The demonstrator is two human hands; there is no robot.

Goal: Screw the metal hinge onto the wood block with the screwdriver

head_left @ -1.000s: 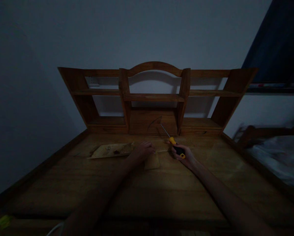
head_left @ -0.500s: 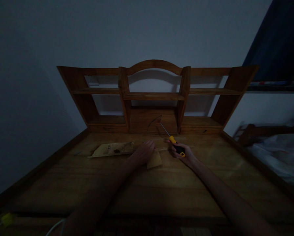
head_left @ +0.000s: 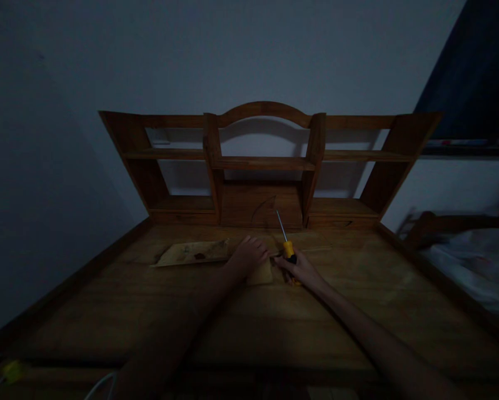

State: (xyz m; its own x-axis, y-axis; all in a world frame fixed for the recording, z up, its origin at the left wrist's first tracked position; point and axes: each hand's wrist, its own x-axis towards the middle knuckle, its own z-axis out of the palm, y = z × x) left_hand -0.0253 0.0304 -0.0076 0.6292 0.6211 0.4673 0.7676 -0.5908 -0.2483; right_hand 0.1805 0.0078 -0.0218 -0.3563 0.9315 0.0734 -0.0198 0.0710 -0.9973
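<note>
In my right hand [head_left: 302, 269] is a screwdriver [head_left: 289, 249] with a yellow and black handle, its thin metal shaft pointing up and away. My left hand [head_left: 250, 254] is closed over the middle of a long, thin wooden board [head_left: 191, 251], which has a dark knot and a ragged left end. Below the left hand a small flat tan piece [head_left: 260, 273] sticks out, partly covered by it. The right fingertips are close to this piece's right edge. Dim light hides how the left fingers grip underneath.
The boards lie on a wooden desk [head_left: 216, 333]. A wooden shelf unit [head_left: 263, 163] stands along its back against the wall. At bottom left is a yellow object [head_left: 13, 371] with a white cord. A bed with pale bedding [head_left: 474, 266] is on the right.
My right hand has moved left and slightly down, closer to my left hand. The screwdriver now points more upright. The left hand has barely shifted.
</note>
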